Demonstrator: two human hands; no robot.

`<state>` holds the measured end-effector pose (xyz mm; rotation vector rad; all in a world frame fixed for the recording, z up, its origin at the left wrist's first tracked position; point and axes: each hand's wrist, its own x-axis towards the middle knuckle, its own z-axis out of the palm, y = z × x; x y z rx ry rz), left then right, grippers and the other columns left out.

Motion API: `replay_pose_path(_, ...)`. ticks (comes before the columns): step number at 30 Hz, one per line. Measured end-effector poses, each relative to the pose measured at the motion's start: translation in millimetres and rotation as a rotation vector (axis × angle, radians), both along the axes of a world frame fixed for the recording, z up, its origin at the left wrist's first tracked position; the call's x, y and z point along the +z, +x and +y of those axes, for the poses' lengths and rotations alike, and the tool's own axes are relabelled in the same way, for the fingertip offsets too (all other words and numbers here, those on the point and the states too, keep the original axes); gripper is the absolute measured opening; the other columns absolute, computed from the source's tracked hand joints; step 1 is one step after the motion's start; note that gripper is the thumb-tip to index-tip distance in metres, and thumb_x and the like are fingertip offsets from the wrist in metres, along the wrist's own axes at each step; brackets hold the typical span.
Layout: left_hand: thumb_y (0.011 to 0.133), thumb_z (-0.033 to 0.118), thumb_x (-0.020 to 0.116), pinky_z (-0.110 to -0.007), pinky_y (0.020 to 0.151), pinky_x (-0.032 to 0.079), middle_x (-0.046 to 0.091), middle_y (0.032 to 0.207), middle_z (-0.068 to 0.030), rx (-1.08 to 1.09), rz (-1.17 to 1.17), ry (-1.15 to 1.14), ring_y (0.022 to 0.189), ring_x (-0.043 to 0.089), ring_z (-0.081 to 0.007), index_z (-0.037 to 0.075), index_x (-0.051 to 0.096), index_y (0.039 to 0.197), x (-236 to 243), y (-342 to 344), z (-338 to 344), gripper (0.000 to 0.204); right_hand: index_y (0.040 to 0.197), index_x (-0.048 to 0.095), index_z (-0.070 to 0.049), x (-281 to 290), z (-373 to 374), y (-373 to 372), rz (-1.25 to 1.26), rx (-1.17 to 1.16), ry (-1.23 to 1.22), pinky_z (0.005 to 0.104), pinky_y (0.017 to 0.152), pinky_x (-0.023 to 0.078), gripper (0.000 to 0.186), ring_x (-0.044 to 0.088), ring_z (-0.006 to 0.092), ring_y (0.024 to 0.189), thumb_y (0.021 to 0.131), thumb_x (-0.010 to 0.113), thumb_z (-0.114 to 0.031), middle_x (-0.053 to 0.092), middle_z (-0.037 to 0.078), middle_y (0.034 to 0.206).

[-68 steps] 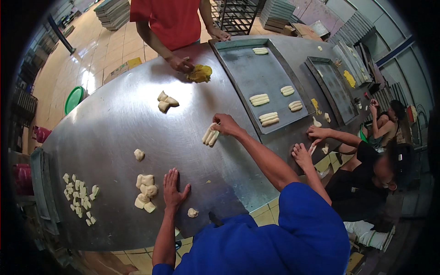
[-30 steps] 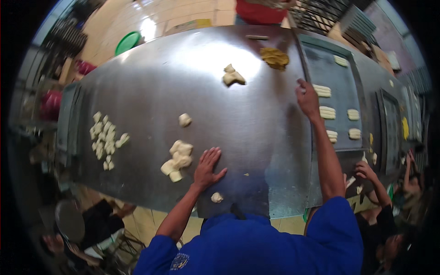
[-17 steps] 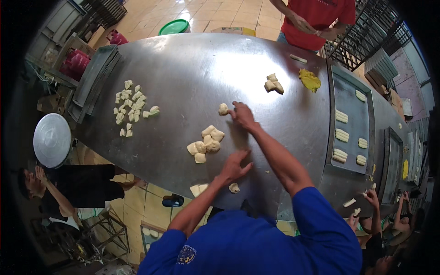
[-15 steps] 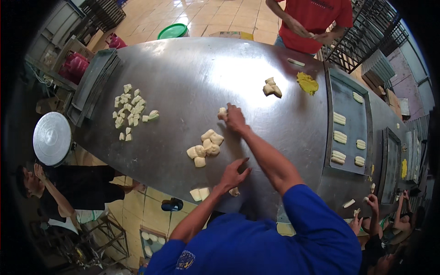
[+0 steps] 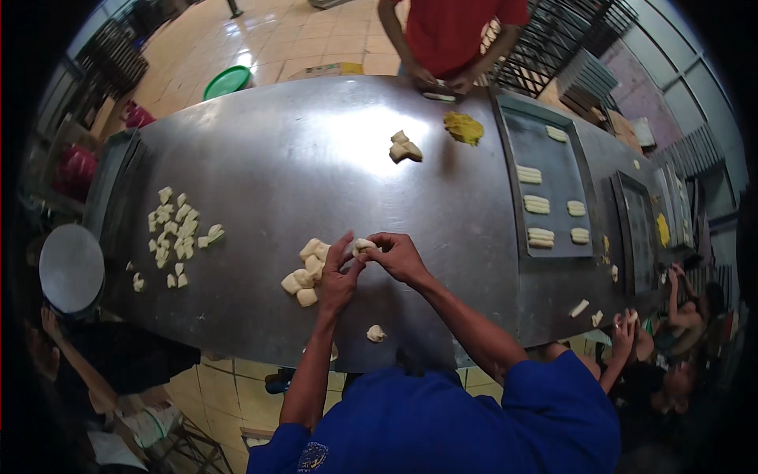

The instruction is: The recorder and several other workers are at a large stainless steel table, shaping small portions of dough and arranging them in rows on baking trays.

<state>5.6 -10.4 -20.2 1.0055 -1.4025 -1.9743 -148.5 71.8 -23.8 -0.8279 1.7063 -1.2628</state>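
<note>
My left hand (image 5: 340, 276) and my right hand (image 5: 395, 257) meet over the steel table (image 5: 276, 182), both closed on one small pale dough piece (image 5: 364, 246). Just left of them lies a cluster of plump dough lumps (image 5: 306, 276). A single small lump (image 5: 377, 333) rests nearer my body. Many small cut dough pieces (image 5: 178, 229) are scattered at the table's left. Beyond my hands, toward the far edge, are a group of joined dough lumps (image 5: 404, 150) and a flattened yellow mass (image 5: 464, 129).
A tray (image 5: 547, 158) with several ridged dough strips, and another tray (image 5: 632, 229), stand right. Across the table a person in red (image 5: 450, 35) handles a strip. Co-workers sit right (image 5: 624, 347) and left (image 5: 87, 371). Stacked trays (image 5: 110, 178) and a round lid (image 5: 71, 268) are left.
My right hand has brought the lone lump from mid-table back toward me, and my left hand has risen to meet it; both now grip it. The view has also shifted.
</note>
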Motion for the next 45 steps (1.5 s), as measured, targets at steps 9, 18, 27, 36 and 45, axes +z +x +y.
replay_pose_path(9, 0.098, 0.025, 0.071, -0.047, 0.114, 0.041, 0.043, 0.157, -0.0196, -0.287, -0.136, -0.594, 0.141, 0.049, -0.0333, 0.005, 0.049, 0.151, -51, -70, 7, 0.061, 0.132, 0.056, -0.009, -34, 23, -59, -0.844, -0.403, -0.274, 0.0185, 0.054, 0.043, 0.028, 0.053, 0.0056, 0.065, 0.105, 0.061, -0.018, 0.061, -0.001, 0.089)
replay_pose_path(18, 0.09, 0.055, 0.067, -0.055, 0.126, 0.011, 0.028, 0.166, -0.0212, -0.501, -0.651, -1.248, 0.156, 0.021, -0.0363, 0.002, 0.036, 0.157, -87, -58, 23, 0.091, 0.145, 0.047, 0.002, -105, -7, -353, 0.319, -1.081, -0.247, 0.0294, 0.074, 0.052, 0.071, 0.066, 0.0149, 0.08, 0.087, 0.082, -0.021, 0.072, 0.009, 0.097)
replay_pose_path(27, 0.088, 0.054, 0.069, -0.054, 0.127, 0.011, 0.028, 0.166, -0.0199, -0.518, -0.707, -1.226, 0.157, 0.02, -0.0347, 0.004, 0.039, 0.156, -81, -63, 20, 0.089, 0.137, 0.054, -0.004, -112, -52, -411, 0.671, -1.127, 0.188, 0.0474, 0.087, 0.055, 0.077, 0.073, 0.0385, 0.097, 0.077, 0.087, -0.039, 0.075, 0.019, 0.101)
replay_pose_path(36, 0.087, 0.052, 0.071, -0.054, 0.127, 0.012, 0.029, 0.165, -0.0203, -0.512, -0.714, -1.241, 0.156, 0.022, -0.0351, 0.004, 0.04, 0.155, -82, -67, 20, 0.088, 0.137, 0.053, -0.001, -86, -63, -415, 0.508, -1.175, 0.205, 0.0499, 0.091, 0.055, 0.064, 0.069, 0.0439, 0.107, 0.082, 0.078, -0.023, 0.07, 0.028, 0.111)
replay_pose_path(45, 0.087, 0.051, 0.071, -0.053, 0.127, 0.013, 0.031, 0.165, -0.0196, -0.478, -0.677, -1.263, 0.156, 0.023, -0.0346, 0.004, 0.041, 0.154, -82, -55, 19, 0.088, 0.136, 0.052, 0.001, -9, -14, -316, 0.064, -0.747, -0.428, 0.0252, 0.058, 0.047, 0.056, 0.055, 0.0078, 0.065, 0.093, 0.079, -0.025, 0.061, -0.002, 0.078)
